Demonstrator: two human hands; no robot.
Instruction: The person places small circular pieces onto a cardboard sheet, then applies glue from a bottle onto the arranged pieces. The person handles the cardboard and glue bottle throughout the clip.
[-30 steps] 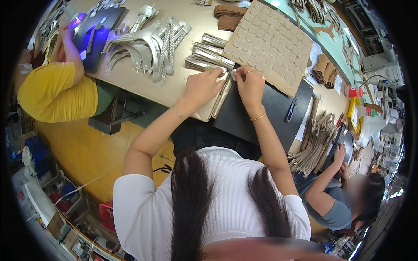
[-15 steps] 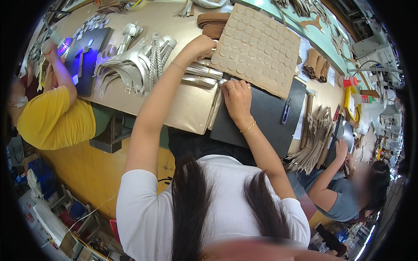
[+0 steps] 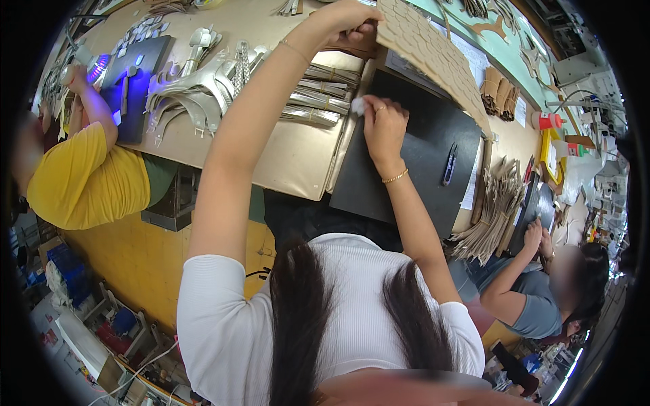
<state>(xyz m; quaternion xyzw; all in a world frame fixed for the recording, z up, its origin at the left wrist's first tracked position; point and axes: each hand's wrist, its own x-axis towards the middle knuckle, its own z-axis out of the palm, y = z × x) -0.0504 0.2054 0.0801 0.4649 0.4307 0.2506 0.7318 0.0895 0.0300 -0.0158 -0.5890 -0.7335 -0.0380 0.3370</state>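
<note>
My left hand [image 3: 351, 24] is closed on the near-left corner of a tan board [image 3: 430, 51] covered with rows of oval pieces. The board is tilted up, its left side raised above the bench. My right hand [image 3: 386, 132] is over a black mat [image 3: 413, 172], fingers pinched on a small white tuft [image 3: 358, 106] that looks like cotton wool. A craft knife [image 3: 449, 164] with a dark purple-blue handle lies at the mat's right side. Left of the mat, bundles of silvery strips [image 3: 315, 101] sit on a gold-coloured sheet [image 3: 292, 162].
Pale cut straps [image 3: 206, 91] lie farther left. To the right are a bundle of beige strips [image 3: 497, 210], brown rolls [image 3: 497, 95] and a red-capped bottle [image 3: 546, 120]. Co-workers sit on both sides, one in a yellow shirt [image 3: 98, 179], one in a grey-blue shirt [image 3: 528, 301].
My left hand has moved up and away, and the board has gone from lying flatter over the mat to tilted, uncovering more mat. My right hand has shifted slightly right, showing the white tuft.
</note>
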